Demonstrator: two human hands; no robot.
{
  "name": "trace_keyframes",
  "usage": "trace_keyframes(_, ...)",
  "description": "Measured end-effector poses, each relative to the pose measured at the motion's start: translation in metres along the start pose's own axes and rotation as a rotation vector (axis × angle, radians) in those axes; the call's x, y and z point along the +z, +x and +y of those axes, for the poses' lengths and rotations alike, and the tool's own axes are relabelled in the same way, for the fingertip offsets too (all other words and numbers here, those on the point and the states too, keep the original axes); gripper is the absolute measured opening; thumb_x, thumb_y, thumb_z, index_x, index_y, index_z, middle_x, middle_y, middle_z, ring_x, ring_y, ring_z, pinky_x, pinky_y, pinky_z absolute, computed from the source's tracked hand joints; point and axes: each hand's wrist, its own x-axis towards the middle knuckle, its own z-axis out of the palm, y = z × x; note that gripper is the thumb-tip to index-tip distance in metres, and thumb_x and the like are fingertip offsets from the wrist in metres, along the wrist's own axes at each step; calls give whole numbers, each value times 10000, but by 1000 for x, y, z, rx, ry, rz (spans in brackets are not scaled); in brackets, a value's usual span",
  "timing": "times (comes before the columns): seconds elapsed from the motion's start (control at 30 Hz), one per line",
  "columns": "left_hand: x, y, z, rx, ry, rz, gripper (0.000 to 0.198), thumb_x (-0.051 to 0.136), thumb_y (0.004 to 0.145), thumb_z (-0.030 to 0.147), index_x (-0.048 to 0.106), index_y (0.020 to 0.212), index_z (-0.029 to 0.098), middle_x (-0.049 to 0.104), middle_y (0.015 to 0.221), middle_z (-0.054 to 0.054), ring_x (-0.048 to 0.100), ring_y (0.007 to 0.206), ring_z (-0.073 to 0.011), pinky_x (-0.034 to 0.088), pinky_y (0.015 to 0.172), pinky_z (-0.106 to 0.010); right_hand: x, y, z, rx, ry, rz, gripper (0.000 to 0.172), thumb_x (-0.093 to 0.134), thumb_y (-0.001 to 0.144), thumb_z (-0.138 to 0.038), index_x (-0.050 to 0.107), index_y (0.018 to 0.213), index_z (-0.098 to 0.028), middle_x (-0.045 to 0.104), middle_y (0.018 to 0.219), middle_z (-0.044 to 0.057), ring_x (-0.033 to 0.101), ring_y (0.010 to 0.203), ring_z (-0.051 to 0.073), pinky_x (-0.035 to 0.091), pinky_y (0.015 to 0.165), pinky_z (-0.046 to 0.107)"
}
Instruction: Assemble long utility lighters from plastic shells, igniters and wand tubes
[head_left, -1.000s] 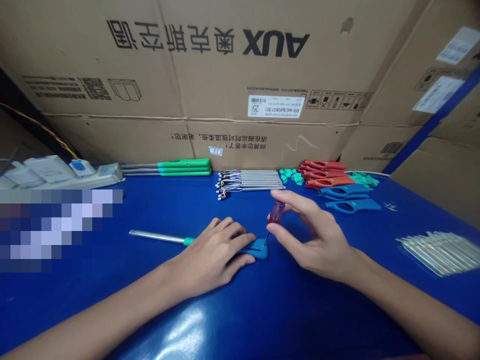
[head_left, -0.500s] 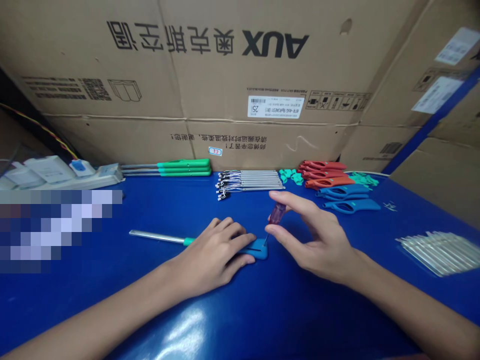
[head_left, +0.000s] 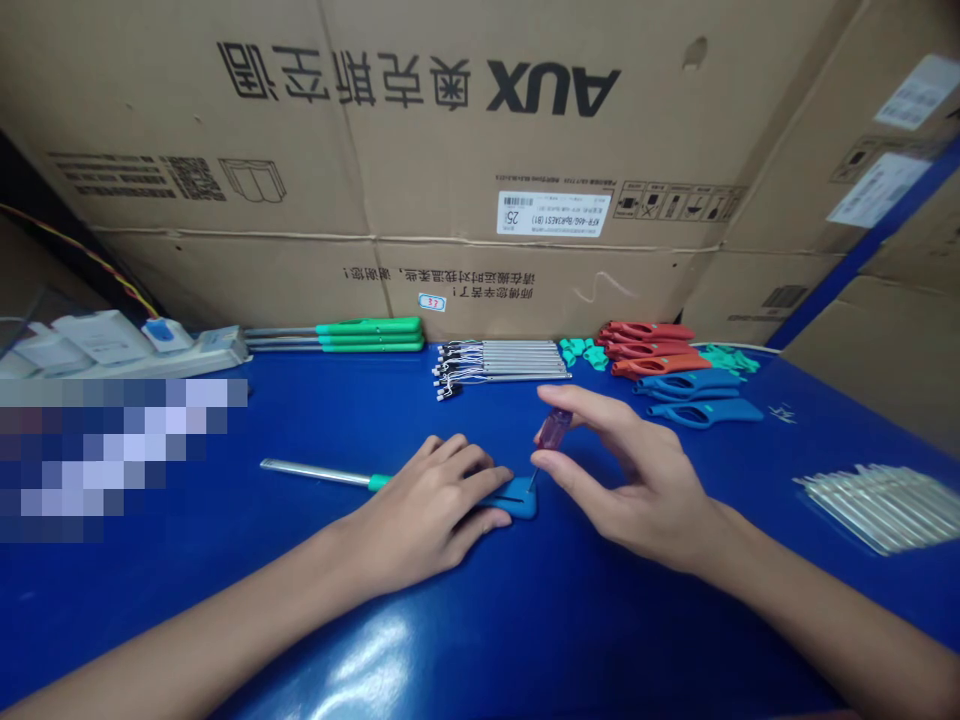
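Observation:
A long-nosed lighter lies on the blue tabletop, with a blue handle [head_left: 520,500], a green collar [head_left: 379,482] and a silver tube [head_left: 315,471] reaching left. My left hand [head_left: 439,505] is closed over the handle's middle and presses it down; that part is hidden under the fingers. Between thumb and fingertips, my right hand [head_left: 630,470] pinches a small screwdriver [head_left: 553,429] with a translucent purple grip. Its thin shaft slants down to the right end of the blue handle, where the tip meets the surface.
Behind are green-handled lighters [head_left: 375,336], silver tubes with wires [head_left: 517,362], small turquoise parts [head_left: 583,354], and red and blue handles [head_left: 705,411]. Clear-wrapped sticks [head_left: 885,508] lie right. A power strip [head_left: 214,350] stands left, and a cardboard box [head_left: 450,200] walls the back.

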Motion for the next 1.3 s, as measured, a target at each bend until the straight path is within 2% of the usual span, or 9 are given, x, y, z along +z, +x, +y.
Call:
trace_keyframes(0.17, 0, 0, 0, 0, 5, -7, 323, 509, 989, 372, 573, 1259, 206, 624, 1073, -76, 559, 988, -265, 437, 825, -455, -2, 2, 0, -63, -82, 23, 477, 690, 846, -113, 546, 1288, -220, 706, 1001, 23, 672, 891, 149, 560, 849, 245)
trace_keyframes(0.4, 0, 0, 0, 0, -4, -11, 311, 524, 983, 364, 584, 1244, 204, 637, 1091, -77, 568, 993, -262, 442, 826, -442, -2, 3, -3, 53, 99, -30, 509, 588, 861, -38, 510, 1336, -204, 687, 1045, 35, 676, 921, 138, 565, 862, 264)
trace_keyframes(0.53, 1, -2, 0, 1, 10, 10, 325, 523, 983, 369, 581, 1257, 204, 636, 1081, -80, 574, 1004, -270, 450, 853, -475, -1, 2, 2, 4, 40, 14, 582, 651, 855, -68, 480, 1386, -236, 682, 1086, 30, 670, 899, 135, 561, 891, 273)
trace_keyframes(0.67, 0, -1, 1, -4, 13, 12, 334, 522, 983, 372, 588, 1261, 201, 635, 1073, -84, 578, 1002, -269, 459, 864, -479, -2, 3, 3, -43, -28, 23, 537, 684, 845, -101, 529, 1336, -256, 700, 972, 9, 668, 837, 146, 579, 836, 283)
trace_keyframes(0.8, -2, -1, 2, -9, 2, -15, 333, 515, 986, 370, 588, 1263, 199, 638, 1080, -89, 574, 1003, -265, 462, 865, -470, -3, 3, -1, 12, 55, -31, 537, 620, 851, -69, 503, 1353, -222, 691, 1055, 45, 682, 920, 169, 579, 870, 318)
trace_keyframes(0.93, -2, -1, 1, -6, -6, -13, 327, 512, 987, 371, 591, 1253, 198, 637, 1095, -88, 574, 1012, -270, 458, 872, -486, -2, 2, 0, 79, 108, -60, 531, 572, 873, -66, 480, 1370, -231, 684, 1056, 48, 694, 903, 170, 592, 857, 328)
trace_keyframes(1.03, 0, -1, 0, -9, -2, -5, 334, 508, 989, 372, 582, 1264, 197, 633, 1095, -93, 569, 1023, -278, 451, 879, -504, -1, 1, 3, 75, 63, -36, 548, 611, 872, -95, 469, 1379, -249, 668, 1091, 54, 682, 872, 161, 591, 854, 324)
trace_keyframes(1.17, 0, -1, 1, -11, -1, -10, 336, 508, 989, 372, 578, 1269, 201, 630, 1070, -90, 567, 1009, -272, 454, 868, -493, 2, 0, 6, 29, 33, 24, 528, 661, 851, -115, 501, 1333, -263, 670, 964, 17, 654, 765, 141, 593, 779, 298)
trace_keyframes(1.3, -1, 0, 1, -6, -3, -13, 329, 513, 988, 362, 581, 1265, 198, 630, 1083, -88, 566, 1011, -264, 456, 865, -470, 0, 1, 3, 34, 49, 1, 487, 629, 858, -102, 524, 1318, -223, 673, 1012, 41, 665, 882, 166, 574, 847, 325)
